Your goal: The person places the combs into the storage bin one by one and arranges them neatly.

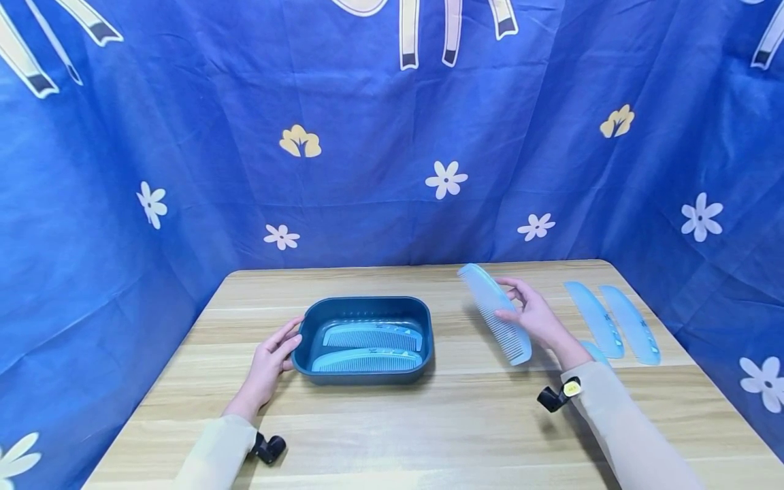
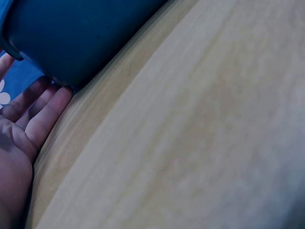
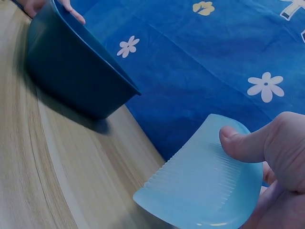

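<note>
My right hand (image 1: 535, 314) pinches a light-blue comb (image 1: 495, 309), thumb on its near face, and holds it tilted above the table; the comb's fine teeth point left. At the left end of a dark teal plastic basin (image 1: 367, 378), my left hand (image 1: 269, 361) holds the rim, with the thumb over the edge and the other fingers against the outer wall (image 2: 71, 43). Two similar combs, a rear comb (image 1: 371, 335) and a front comb (image 1: 367, 361), lie flat inside the basin, teeth towards me.
On the right of the wooden table (image 1: 392, 435) lie two more combs, an inner one (image 1: 593, 318) and an outer one (image 1: 631, 324). Part of another comb (image 1: 594, 352) shows behind my right wrist. A blue patterned cloth (image 1: 367, 204) hangs around the table's back and sides.
</note>
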A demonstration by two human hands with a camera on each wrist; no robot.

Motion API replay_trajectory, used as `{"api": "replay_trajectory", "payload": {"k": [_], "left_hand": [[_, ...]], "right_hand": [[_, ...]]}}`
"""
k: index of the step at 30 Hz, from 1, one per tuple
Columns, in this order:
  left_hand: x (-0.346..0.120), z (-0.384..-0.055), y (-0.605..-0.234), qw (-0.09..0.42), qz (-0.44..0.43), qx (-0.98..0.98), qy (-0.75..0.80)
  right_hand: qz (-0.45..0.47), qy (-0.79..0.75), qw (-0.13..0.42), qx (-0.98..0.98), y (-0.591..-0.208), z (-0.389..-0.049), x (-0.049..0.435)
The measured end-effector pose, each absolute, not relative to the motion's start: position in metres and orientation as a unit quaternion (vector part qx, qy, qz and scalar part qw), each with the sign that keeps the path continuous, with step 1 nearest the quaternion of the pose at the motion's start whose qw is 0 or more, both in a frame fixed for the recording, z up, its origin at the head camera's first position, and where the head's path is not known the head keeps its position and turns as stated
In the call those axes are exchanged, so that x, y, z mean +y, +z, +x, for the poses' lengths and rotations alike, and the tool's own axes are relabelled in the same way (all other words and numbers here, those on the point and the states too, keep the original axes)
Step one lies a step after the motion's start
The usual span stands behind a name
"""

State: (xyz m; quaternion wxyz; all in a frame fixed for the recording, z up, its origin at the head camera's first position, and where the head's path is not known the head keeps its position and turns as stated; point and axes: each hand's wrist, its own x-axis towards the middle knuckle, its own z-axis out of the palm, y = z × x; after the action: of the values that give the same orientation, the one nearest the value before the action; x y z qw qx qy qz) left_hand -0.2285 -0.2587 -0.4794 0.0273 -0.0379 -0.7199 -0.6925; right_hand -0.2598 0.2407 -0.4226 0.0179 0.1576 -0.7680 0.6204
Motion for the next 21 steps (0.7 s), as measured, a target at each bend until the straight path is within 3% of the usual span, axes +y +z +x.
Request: {"api": "replay_trajectory", "payload": {"k": [21], "left_hand": [[-0.26,-0.228,-0.479,0.019,-0.03,-0.722,-0.691]], "right_hand": [[0.201,0.637,-0.001,-0.745,-0.417,-0.258,0.212]]}}
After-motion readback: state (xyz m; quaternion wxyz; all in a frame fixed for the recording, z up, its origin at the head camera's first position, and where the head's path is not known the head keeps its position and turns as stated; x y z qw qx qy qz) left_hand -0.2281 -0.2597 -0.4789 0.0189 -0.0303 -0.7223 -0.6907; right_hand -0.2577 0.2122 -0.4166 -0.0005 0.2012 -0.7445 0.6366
